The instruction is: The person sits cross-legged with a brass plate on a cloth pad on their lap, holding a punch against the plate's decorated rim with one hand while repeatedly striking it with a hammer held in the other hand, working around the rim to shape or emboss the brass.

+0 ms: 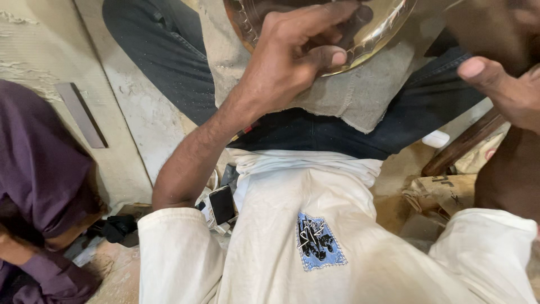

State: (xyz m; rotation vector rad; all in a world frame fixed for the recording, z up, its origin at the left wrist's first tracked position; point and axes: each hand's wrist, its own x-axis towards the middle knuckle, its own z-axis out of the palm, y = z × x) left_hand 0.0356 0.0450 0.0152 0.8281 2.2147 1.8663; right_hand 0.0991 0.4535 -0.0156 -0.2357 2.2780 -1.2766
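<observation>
Two hands on the job here, and only one really has the plate [368, 34]. The left hand [298, 53] is curled over its near rim, fingers [332, 56] tucked under and thumb across the shiny face, so it's clamped on good. The plate sits far up in the view, resting over a grey cloth [360, 95] spread on the lap.

The right hand [506, 90] is off at the far right, thumb sticking out; it's cut by the frame edge, so I can't tell whether it's gripping anything. A brown wooden handle [464, 143] runs just below it.

If it were me, I'd keep the left-hand pinch close to the rim so the plate can't rock, let the cloth take the weight, and keep fingertips off the middle of the face. There's a phone [221, 205] beside the hip, and someone in purple [39, 169] sitting at the left, well apart.
</observation>
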